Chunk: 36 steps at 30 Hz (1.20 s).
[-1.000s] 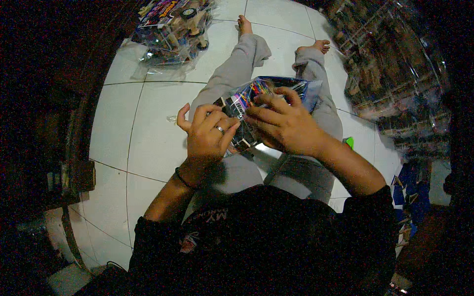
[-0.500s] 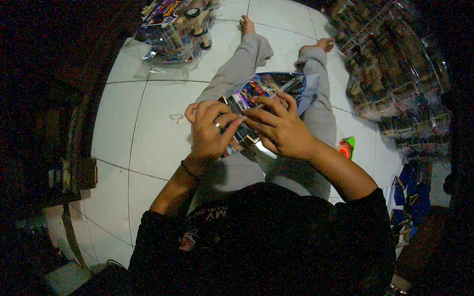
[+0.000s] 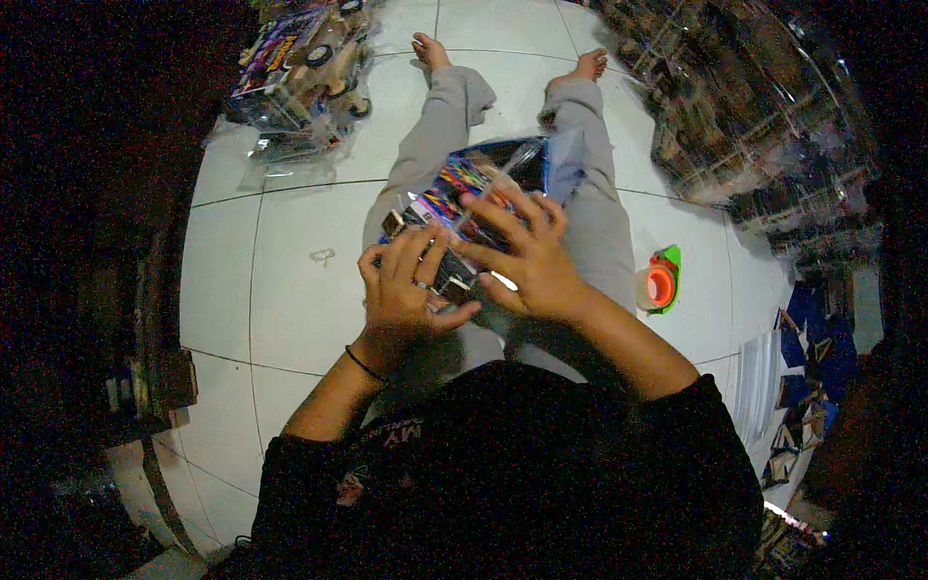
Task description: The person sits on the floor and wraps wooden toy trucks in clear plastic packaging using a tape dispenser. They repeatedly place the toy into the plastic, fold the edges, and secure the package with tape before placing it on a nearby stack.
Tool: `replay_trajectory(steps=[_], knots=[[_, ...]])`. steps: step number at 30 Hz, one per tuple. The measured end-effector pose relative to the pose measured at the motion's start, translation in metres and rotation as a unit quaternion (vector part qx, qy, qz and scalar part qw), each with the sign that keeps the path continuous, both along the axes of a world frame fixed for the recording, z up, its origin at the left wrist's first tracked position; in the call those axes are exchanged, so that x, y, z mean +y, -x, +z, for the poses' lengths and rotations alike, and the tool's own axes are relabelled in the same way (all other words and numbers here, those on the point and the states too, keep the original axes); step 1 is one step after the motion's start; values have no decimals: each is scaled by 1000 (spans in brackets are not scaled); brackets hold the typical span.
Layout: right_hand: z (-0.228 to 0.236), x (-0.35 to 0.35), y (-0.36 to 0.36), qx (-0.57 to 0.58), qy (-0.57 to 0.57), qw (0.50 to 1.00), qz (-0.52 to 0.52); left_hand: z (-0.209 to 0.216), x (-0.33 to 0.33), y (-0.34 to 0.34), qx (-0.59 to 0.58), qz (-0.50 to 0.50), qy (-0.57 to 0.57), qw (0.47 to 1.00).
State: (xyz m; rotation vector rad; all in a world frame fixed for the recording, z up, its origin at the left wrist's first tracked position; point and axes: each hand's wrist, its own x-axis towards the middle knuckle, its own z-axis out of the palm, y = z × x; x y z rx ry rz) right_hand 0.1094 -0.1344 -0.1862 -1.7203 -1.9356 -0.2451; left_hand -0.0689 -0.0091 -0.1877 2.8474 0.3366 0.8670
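Two bare hands work at one clear-plastic-wrapped, flattish package with a multicoloured printed card and dark contents (image 3: pixel 465 180), which lies across our legs in grey trousers (image 3: pixel 432 135). From our hands, the package reaches mostly to the far side; its long axis appears to slant from near left to far right. Our left hand (image 3: pixel 408 275) covers its near-left end, while our right hand (image 3: pixel 530 253) lies over its right side and is the closer one to the far, loose end of the plastic. Our left hand has its fingers fanned over the wrap and its thumb held out to the right; our right hand is spread, thumb well away from the fingers. We see neither pinching anything, though how firmly the fingertips press we cannot tell.

Counting around us: one green-and-orange tape dispenser with its roll (image 3: pixel 661 280) sits on the white tiled floor (image 3: pixel 300 309) to the right; one small, crumpled translucent strip (image 3: pixel 322 255) lies to the left. Far left rests one group of plastic-bagged goods with round wheels (image 3: pixel 307 82); far right, one large heap of plastic-wrapped brown goods (image 3: pixel 749 126). We cannot count the pieces inside either.
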Motion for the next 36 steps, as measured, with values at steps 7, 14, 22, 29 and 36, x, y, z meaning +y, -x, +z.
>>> replay_trajectory(steps=[7,14,22,29,36], knots=[[-137,-187,-134,127,32,730,-671,-13,6,-8,-28,16,7,999],[-335,-289,-194,386,195,717,-546,-29,10,-3,-108,26,-11,994],[-21,-111,-139,550,-296,753,-208,-17,15,12,-8,3,-52,999],[114,123,-34,178,109,973,-95,-15,16,8,14,3,-34,999],[99,220,-47,-443,100,881,135,-25,11,2,-22,8,-8,1000]])
